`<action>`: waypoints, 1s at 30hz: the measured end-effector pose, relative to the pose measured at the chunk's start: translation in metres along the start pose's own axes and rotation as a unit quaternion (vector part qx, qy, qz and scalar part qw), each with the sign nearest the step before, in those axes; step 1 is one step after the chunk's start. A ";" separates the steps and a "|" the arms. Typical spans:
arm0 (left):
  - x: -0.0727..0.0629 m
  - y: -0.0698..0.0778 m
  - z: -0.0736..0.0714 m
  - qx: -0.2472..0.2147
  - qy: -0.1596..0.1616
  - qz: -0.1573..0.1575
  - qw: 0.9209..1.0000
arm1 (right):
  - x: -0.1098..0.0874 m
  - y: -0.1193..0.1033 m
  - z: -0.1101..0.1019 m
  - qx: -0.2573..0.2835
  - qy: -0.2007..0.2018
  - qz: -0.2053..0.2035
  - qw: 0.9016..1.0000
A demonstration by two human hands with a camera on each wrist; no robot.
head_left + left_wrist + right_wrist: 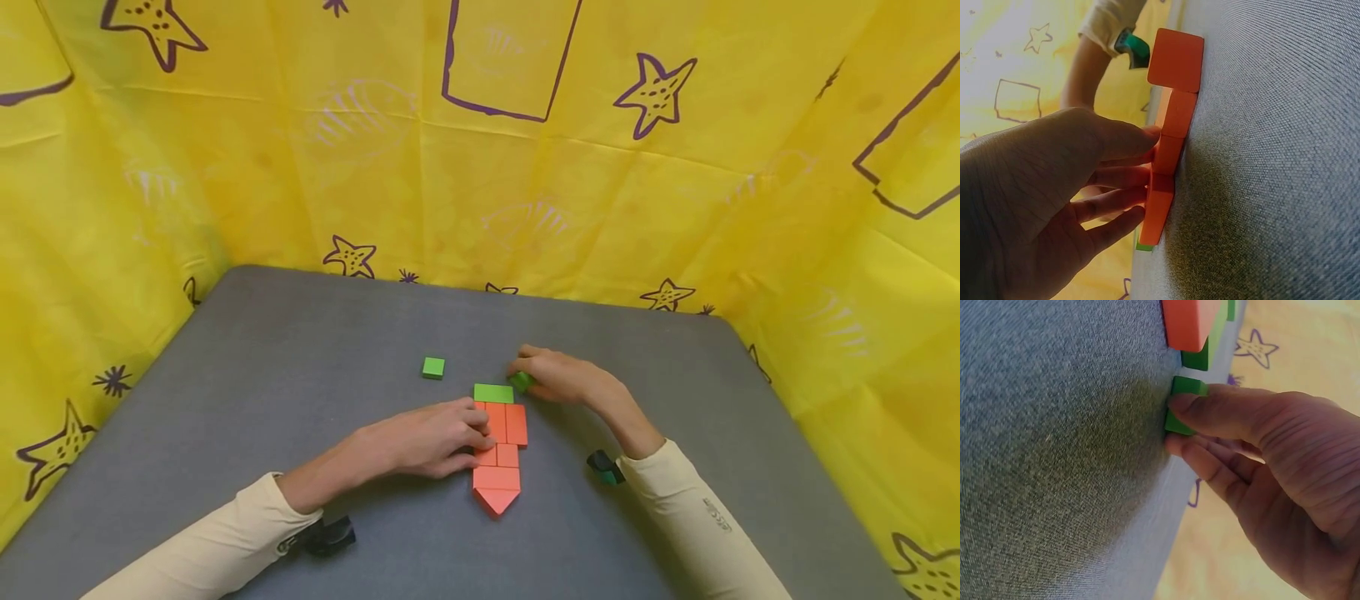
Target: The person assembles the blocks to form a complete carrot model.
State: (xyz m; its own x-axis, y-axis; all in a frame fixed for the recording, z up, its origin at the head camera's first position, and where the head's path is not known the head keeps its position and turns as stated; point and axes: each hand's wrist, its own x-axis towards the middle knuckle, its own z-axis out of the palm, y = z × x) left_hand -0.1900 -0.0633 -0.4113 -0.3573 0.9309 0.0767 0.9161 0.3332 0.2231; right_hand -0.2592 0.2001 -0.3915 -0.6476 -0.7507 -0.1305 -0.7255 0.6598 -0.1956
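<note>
Flat orange blocks [496, 477] lie edge to edge on the grey table, tapering to an orange triangular block [497, 500] at the near end. Across their far end lies a green rectangular block [493, 393]. My left hand [442, 435] rests on the left side of the orange group, fingertips touching the blocks and partly covering them. Beside the far right corner, my right hand [558, 377] pinches a small green block [1188, 386] between thumb and fingers, low over the table. In the right wrist view, a narrow gap separates it from the green rectangular block.
Another small green block [432, 367] sits farther back, left of the group. Yellow cloth [450, 192] with starfish drawings hangs around the back and sides of the grey table [315, 333]. Dark wrist devices [330, 535] show at both cuffs.
</note>
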 end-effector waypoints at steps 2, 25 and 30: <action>0.000 0.000 0.000 0.000 -0.001 -0.001 1.000 | 0.002 -0.001 0.000 0.004 -0.003 -0.003 1.000; -0.001 0.001 0.000 0.011 0.010 0.003 1.000 | -0.013 -0.011 -0.003 -0.032 0.041 -0.035 0.998; -0.002 0.001 0.000 0.015 0.009 0.003 1.000 | -0.030 -0.019 0.000 -0.069 0.056 -0.089 0.992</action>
State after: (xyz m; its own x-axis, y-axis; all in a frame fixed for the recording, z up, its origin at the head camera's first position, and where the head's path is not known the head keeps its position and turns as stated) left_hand -0.1887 -0.0649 -0.4113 -0.3547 0.9301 0.0951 0.9231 0.3322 0.1940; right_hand -0.2258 0.2096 -0.3843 -0.5233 -0.8522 0.0041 -0.8502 0.5217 -0.0704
